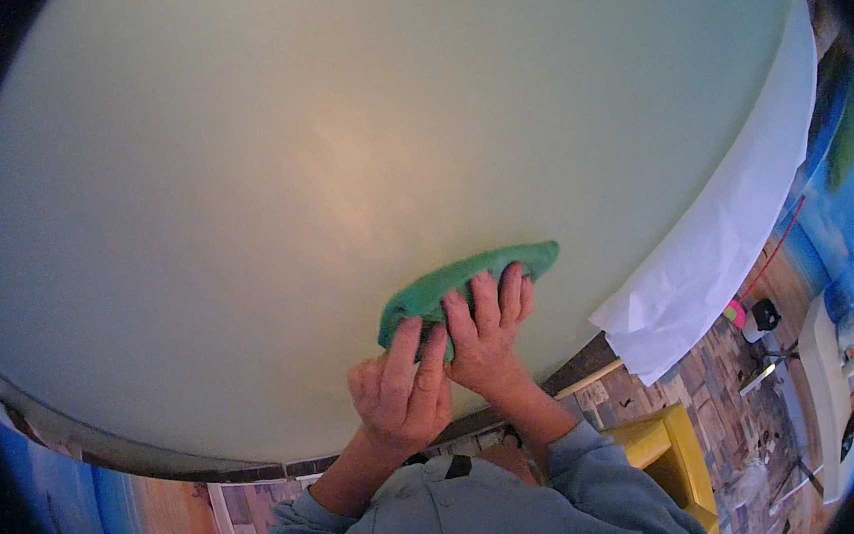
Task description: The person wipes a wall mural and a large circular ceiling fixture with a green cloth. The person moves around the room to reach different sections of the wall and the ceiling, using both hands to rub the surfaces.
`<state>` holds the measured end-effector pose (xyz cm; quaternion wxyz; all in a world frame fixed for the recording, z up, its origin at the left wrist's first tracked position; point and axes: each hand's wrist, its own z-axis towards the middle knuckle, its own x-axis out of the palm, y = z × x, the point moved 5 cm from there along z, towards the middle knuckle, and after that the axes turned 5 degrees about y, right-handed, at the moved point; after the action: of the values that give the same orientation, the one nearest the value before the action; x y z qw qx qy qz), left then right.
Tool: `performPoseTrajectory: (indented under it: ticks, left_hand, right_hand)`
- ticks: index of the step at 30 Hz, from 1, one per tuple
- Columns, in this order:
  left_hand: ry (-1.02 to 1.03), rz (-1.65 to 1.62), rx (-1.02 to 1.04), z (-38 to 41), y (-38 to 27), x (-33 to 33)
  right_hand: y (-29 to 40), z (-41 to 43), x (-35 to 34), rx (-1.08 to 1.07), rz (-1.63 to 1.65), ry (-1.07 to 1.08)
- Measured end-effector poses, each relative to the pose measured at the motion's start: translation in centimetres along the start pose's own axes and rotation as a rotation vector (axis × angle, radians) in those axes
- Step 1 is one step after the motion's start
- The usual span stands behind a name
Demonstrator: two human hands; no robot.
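A folded green cloth (465, 271) lies on a large, smooth, pale surface (359, 167), near the edge closest to me. My right hand (488, 330) presses on the cloth with its fingers curled into the fabric. Beside it, my left hand (403, 397) has two extended fingers on the cloth's near left part, while its other fingers are bent. The cloth's underside and part of its near edge are hidden by my hands. A soft bright reflection shows on the surface beyond them.
A white sheet (722, 198) runs along the surface's right edge and hangs over it. Below right, a yellow plastic stool or step (659, 444) stands on a wood-patterned floor (715, 395). Further right are a white-topped table (824, 394) and a small white container (761, 320).
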<state>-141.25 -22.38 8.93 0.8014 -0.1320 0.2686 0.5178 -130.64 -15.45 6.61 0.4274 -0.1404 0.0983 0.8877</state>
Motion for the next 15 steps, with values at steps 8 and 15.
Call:
performPoseTrajectory:
  ticks: [8,15]
  left_hand:
    - [0.232,-0.318,-0.037,-7.9,-1.0,5.4]
    - [0.182,-0.469,-0.008,-1.6,-4.0,6.3]
  right_hand:
    - [-0.5,-14.5,3.3,0.059,-0.024,0.303]
    - [-5.5,-10.0,0.3,0.085,-0.091,0.153]
